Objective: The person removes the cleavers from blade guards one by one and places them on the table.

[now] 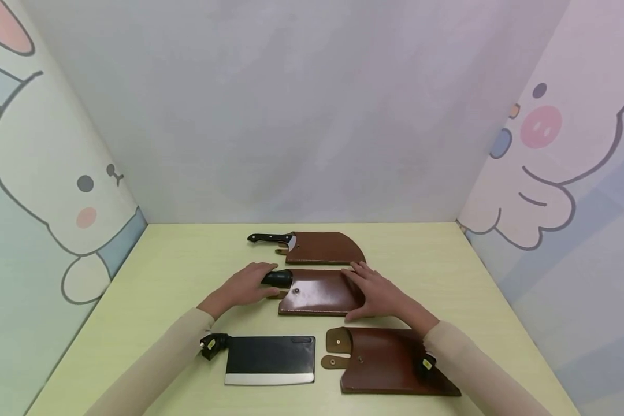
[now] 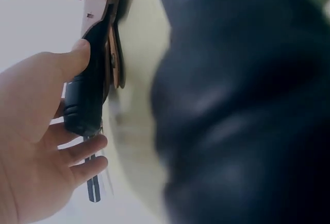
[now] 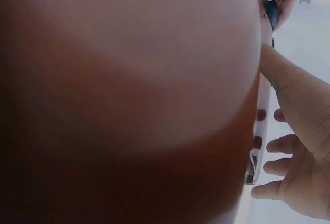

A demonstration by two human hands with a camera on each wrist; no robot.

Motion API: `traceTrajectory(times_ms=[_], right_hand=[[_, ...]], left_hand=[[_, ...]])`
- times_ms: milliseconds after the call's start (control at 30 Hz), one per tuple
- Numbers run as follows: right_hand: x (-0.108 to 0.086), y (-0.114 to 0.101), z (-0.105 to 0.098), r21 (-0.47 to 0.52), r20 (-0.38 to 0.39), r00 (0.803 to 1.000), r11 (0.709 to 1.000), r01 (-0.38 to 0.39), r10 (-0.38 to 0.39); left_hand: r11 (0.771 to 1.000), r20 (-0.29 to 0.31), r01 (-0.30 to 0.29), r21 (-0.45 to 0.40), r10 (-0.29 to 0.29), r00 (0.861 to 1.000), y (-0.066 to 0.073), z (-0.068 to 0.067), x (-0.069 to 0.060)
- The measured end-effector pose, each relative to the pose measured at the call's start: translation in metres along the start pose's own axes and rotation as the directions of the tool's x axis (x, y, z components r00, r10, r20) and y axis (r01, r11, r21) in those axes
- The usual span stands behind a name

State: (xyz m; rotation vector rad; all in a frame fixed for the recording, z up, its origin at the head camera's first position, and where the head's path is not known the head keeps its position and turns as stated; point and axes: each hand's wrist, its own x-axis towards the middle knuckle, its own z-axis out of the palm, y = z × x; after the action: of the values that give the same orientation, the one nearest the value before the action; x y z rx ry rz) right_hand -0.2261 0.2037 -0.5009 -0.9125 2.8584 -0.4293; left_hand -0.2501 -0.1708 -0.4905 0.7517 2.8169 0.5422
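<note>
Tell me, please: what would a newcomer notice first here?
The eye probably falls first on the middle brown sheath, with the left hand round the black handle at one end and the right hand on the other. The unsheathed cleaver in the foreground and the cartoon pig on the right wall may follow.

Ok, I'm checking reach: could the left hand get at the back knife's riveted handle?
Probably yes, once the left hand leaves the middle black handle: nothing visible blocks the riveted handle, protruding from its leather sheath.
</note>
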Motion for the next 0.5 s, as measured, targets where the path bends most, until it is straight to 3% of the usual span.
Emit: traceTrajectory(times_ms=[267,500], right_hand=[[0.0036,0.0012,-0.0008,-0.001,0.067,0.998,1.0,0.0,0.0],[0.0073,0.003,0.0,-0.009,0.061,0.998,1.0,0.003,-0.002]], left_hand=[[0.999,-0.008,-0.048,0.007,0.048,0.999,-0.0012,-0.0002,0.0049],[0.997,-0.042,-0.079,0.007,0.08,0.996,-0.0028,0.004,0.0075]])
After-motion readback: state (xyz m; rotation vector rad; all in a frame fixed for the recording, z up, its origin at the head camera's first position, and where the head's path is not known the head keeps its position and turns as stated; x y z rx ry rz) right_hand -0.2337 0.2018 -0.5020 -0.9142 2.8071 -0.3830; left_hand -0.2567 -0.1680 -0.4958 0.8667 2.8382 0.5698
